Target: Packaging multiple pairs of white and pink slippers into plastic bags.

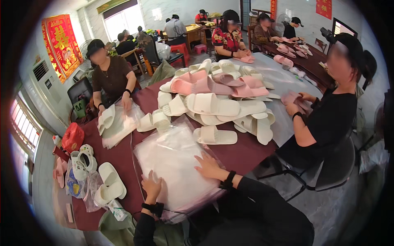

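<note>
Has left hand (pixel 152 187), right hand (pixel 210 167) resting on bag stack (pixel 170 149) with fingers (pixel 202 160) spread, released; faces slipper pile (pixel 213 104) beyond stack.

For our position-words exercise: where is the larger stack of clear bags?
In the head view, the larger stack lies left of centre, with the left hand and right hand at its edges, below the slipper pile.

Red-and-gold wall hanging (pixel 62 47), white air conditioner (pixel 49 88), bright window (pixel 126 22), red bag (pixel 73 138), red stool (pixel 179 48)
</note>
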`<act>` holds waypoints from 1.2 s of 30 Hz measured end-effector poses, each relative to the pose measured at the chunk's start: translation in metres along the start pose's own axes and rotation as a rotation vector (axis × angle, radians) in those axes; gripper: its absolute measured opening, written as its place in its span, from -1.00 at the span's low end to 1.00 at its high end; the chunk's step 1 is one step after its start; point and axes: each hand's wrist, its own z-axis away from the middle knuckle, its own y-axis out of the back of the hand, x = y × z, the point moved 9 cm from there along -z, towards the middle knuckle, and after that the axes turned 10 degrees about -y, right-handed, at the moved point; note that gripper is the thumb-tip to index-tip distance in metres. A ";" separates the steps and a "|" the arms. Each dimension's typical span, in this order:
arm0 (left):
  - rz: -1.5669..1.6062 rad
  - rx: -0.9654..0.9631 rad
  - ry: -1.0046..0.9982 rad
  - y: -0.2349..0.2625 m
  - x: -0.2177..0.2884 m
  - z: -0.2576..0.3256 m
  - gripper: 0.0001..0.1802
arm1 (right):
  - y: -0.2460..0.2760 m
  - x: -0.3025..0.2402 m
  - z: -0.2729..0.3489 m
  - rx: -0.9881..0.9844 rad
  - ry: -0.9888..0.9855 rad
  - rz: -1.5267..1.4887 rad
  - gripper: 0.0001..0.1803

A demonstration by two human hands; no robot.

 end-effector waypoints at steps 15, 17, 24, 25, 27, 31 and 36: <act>1.145 0.072 0.287 -0.029 -0.021 -0.014 -0.47 | 0.009 0.021 -0.017 0.054 -0.214 -0.357 -0.44; 1.209 -0.116 0.270 -0.040 -0.022 -0.018 -0.47 | 0.012 0.025 -0.020 0.049 -0.206 -0.428 -0.43; 1.355 -0.159 0.240 -0.005 0.053 0.002 -0.59 | 0.009 0.039 -0.035 0.096 -0.111 -0.468 -0.48; 1.455 -0.199 0.265 -0.011 0.041 0.004 -0.59 | 0.011 0.033 -0.038 0.011 -0.075 -0.458 -0.47; 1.427 -0.143 0.337 -0.033 -0.007 0.005 -0.58 | 0.046 0.009 -0.040 -0.075 -0.047 -0.147 -0.58; 1.456 -0.160 0.493 -0.057 -0.017 0.005 -0.54 | 0.109 0.046 -0.084 0.317 -0.090 -0.138 -0.56; 1.404 0.089 0.462 -0.057 -0.030 0.002 -0.71 | 0.193 0.100 -0.143 0.513 -0.326 -0.199 -0.30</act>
